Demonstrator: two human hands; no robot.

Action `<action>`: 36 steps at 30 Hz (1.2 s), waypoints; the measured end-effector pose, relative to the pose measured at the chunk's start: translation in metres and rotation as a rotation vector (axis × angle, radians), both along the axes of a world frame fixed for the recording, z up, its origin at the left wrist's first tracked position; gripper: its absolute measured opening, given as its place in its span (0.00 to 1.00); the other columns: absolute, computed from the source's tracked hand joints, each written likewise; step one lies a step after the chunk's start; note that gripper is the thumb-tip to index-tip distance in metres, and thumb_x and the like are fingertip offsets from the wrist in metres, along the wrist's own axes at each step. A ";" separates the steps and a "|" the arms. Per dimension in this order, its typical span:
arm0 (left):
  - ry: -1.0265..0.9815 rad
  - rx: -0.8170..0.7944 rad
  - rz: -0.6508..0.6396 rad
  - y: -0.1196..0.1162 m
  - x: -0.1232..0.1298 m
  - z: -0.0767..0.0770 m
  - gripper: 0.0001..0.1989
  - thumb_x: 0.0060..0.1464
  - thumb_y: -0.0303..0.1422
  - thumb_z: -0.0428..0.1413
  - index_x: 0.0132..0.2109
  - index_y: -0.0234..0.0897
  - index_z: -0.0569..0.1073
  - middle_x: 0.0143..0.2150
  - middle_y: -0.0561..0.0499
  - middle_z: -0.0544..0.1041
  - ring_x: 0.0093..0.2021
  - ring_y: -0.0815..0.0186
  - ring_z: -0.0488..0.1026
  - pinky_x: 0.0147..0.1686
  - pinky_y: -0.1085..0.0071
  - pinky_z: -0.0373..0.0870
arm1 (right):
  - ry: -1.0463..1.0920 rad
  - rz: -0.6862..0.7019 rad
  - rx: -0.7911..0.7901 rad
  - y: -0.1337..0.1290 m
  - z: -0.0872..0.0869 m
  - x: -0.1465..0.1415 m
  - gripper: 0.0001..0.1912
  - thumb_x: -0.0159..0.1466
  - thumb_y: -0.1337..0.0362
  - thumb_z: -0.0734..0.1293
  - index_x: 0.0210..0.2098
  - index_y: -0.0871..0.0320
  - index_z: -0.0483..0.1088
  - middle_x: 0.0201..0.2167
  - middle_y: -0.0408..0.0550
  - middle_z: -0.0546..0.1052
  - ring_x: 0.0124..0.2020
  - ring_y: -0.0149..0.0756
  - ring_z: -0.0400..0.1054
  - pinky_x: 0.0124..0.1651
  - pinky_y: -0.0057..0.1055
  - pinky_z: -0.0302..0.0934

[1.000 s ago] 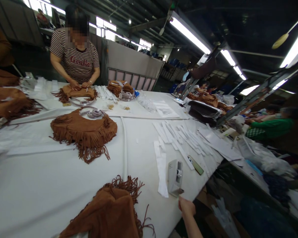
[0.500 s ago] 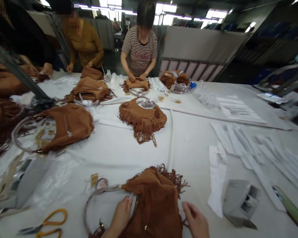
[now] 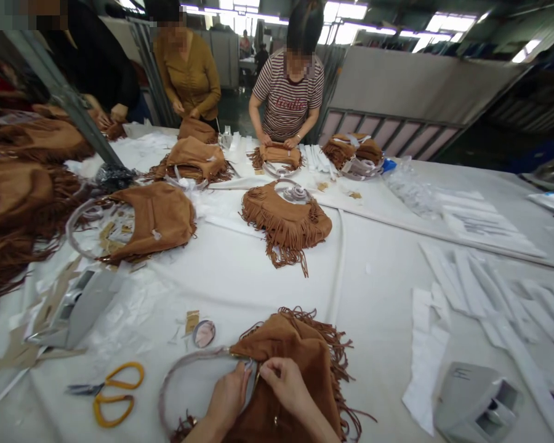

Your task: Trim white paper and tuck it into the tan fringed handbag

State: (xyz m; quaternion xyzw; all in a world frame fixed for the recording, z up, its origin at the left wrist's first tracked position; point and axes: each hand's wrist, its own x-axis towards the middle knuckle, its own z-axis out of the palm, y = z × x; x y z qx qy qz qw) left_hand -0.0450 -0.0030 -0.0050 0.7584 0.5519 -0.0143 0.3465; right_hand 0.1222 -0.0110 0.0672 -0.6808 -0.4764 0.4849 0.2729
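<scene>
Grip: left hand (image 3: 228, 394) pinches pale scrap (image 3: 248, 365), right hand's (image 3: 284, 383) hold unclear, along bag's (image 3: 281, 335) edge; wide table (image 3: 373, 332) beyond.

Red script (image 3: 292, 103) on striped shirt (image 3: 284, 80), spelling unclear

Brown bags (image 3: 316, 369), scissors (image 3: 102, 397) on white table (image 3: 226, 280)

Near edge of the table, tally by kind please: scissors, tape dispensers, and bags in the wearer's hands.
Scissors: 1
Tape dispensers: 2
Brown fringed bag in hand: 1
Total: 4
</scene>
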 end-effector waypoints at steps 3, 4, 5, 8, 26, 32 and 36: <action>-0.030 -0.037 -0.004 -0.001 0.002 0.004 0.17 0.63 0.34 0.35 0.43 0.36 0.67 0.30 0.44 0.78 0.33 0.60 0.77 0.26 0.74 0.62 | 0.015 0.007 -0.035 0.007 -0.016 -0.013 0.10 0.54 0.63 0.62 0.21 0.59 0.73 0.18 0.42 0.71 0.22 0.31 0.61 0.25 0.26 0.49; -0.032 -0.047 -0.010 -0.001 0.002 0.005 0.16 0.63 0.33 0.35 0.43 0.37 0.67 0.30 0.44 0.78 0.33 0.60 0.77 0.26 0.73 0.63 | 0.010 0.007 -0.044 0.009 -0.021 -0.015 0.10 0.53 0.64 0.62 0.20 0.59 0.73 0.18 0.42 0.71 0.22 0.31 0.61 0.26 0.26 0.49; -0.028 -0.053 -0.012 -0.001 0.002 0.006 0.16 0.63 0.33 0.35 0.43 0.37 0.66 0.30 0.44 0.78 0.33 0.59 0.77 0.26 0.73 0.63 | 0.001 0.007 -0.052 0.011 -0.025 -0.017 0.10 0.52 0.65 0.63 0.20 0.59 0.73 0.18 0.42 0.72 0.22 0.31 0.61 0.26 0.26 0.50; -0.005 -0.064 -0.018 -0.001 0.002 0.007 0.16 0.63 0.33 0.35 0.43 0.36 0.66 0.31 0.42 0.78 0.33 0.57 0.77 0.25 0.72 0.63 | -0.032 -0.013 -0.075 0.015 -0.035 -0.021 0.09 0.51 0.66 0.63 0.17 0.59 0.73 0.16 0.43 0.71 0.21 0.31 0.61 0.26 0.27 0.49; -0.564 -0.259 0.283 -0.002 0.010 -0.002 0.20 0.60 0.43 0.38 0.30 0.37 0.66 0.28 0.49 0.73 0.31 0.65 0.69 0.33 0.71 0.63 | 0.286 -0.236 -0.355 0.010 -0.070 -0.025 0.23 0.46 0.44 0.66 0.12 0.56 0.61 0.08 0.39 0.61 0.10 0.25 0.49 0.15 0.26 0.44; -0.516 -0.242 0.414 -0.007 0.015 0.000 0.21 0.59 0.46 0.38 0.32 0.37 0.67 0.28 0.49 0.72 0.31 0.64 0.69 0.36 0.69 0.64 | 0.361 -0.276 -0.332 0.011 -0.075 -0.025 0.23 0.44 0.45 0.69 0.13 0.58 0.62 0.08 0.37 0.61 0.10 0.23 0.50 0.15 0.25 0.41; -0.469 -0.140 0.518 -0.008 0.012 0.010 0.18 0.58 0.44 0.43 0.45 0.35 0.65 0.34 0.46 0.75 0.35 0.61 0.72 0.38 0.66 0.66 | 0.379 -0.303 -0.322 0.012 -0.077 -0.028 0.21 0.44 0.48 0.70 0.14 0.58 0.63 0.08 0.35 0.60 0.11 0.23 0.49 0.16 0.25 0.42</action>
